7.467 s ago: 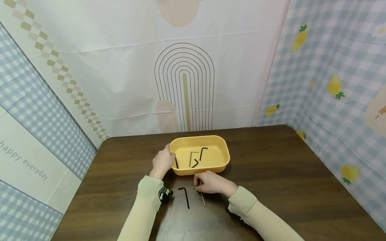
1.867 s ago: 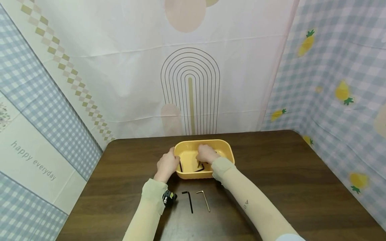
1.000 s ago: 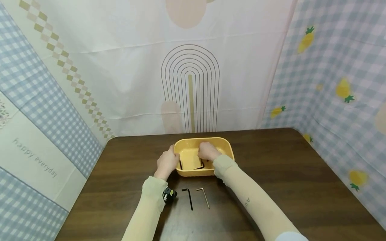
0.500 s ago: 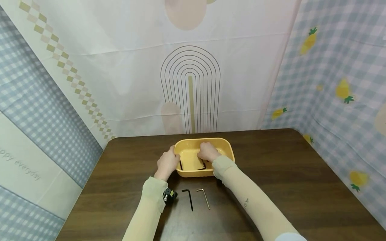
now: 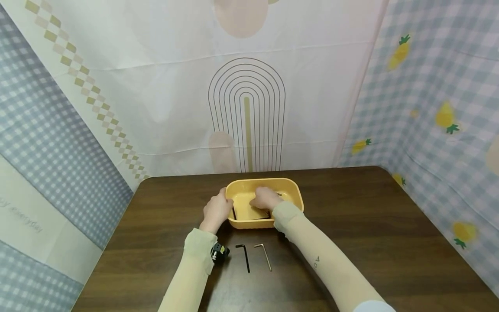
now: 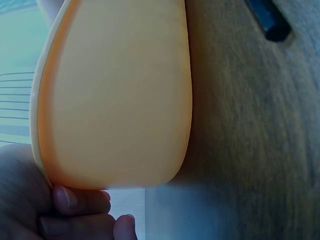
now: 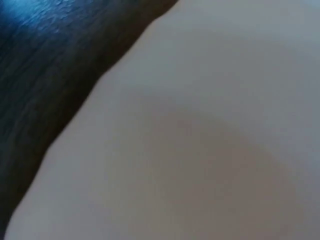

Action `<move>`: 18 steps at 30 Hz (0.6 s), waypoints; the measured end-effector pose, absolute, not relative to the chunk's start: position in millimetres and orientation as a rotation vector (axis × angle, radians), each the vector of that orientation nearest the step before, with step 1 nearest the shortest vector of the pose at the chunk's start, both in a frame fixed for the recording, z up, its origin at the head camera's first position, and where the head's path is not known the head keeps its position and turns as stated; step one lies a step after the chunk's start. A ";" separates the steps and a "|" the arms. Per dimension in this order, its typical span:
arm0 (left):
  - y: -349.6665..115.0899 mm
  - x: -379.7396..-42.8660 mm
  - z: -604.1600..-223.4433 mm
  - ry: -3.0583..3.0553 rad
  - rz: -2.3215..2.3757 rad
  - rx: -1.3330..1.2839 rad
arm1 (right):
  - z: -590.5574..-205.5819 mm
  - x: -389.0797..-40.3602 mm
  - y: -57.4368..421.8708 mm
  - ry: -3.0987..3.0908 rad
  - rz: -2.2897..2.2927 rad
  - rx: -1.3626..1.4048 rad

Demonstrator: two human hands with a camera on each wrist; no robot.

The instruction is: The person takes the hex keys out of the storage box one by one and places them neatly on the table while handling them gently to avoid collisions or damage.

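Note:
A yellow plastic tray [image 5: 249, 224] stands on the table, with my left hand [image 5: 216, 210] gripping its left rim. In the left wrist view, the curled fingers [image 6: 80, 200] of that hand lie against the tray's end. My right hand [image 5: 266, 198] reaches down inside the tray, its fingertips near the floor among the hex keys; whether they pinch one is hidden. A black hex key [image 5: 234, 213] lies along the tray's left side, and another dark one [image 5: 262, 218] by the front wall. On the table in front, a black hex key [image 5: 247, 260] and a gold hex key [image 5: 267, 258] lie side by side.
The dark wooden table [image 5: 351, 225] reaches back to a white patterned curtain [image 5: 167, 112]. Checked cloth hangs on both sides. A small black camera [image 5: 220, 252] sits on the left wrist. The right wrist view is mostly blurred pale surface.
My right hand has left the gold hex key on the table and gone into the tray. Lately it has stirred there, shifting hex keys toward the front wall. My left hand keeps its grip.

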State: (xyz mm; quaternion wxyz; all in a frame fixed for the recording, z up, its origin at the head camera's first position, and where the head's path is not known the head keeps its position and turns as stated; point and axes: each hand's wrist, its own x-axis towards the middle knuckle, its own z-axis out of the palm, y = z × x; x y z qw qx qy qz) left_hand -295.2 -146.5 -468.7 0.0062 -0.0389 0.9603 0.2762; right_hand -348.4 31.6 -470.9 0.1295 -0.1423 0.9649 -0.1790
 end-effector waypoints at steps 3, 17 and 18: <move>-146.3 -294.7 -469.0 3.004 0.866 -0.119 | -472.9 -349.3 31.4 2.800 -0.510 -0.430; -145.9 -295.8 -469.6 3.001 0.860 -0.120 | -467.3 -348.1 44.1 2.837 -0.678 -0.511; -145.8 -295.5 -469.1 2.998 0.861 -0.122 | -467.4 -348.0 45.5 2.827 -0.691 -0.510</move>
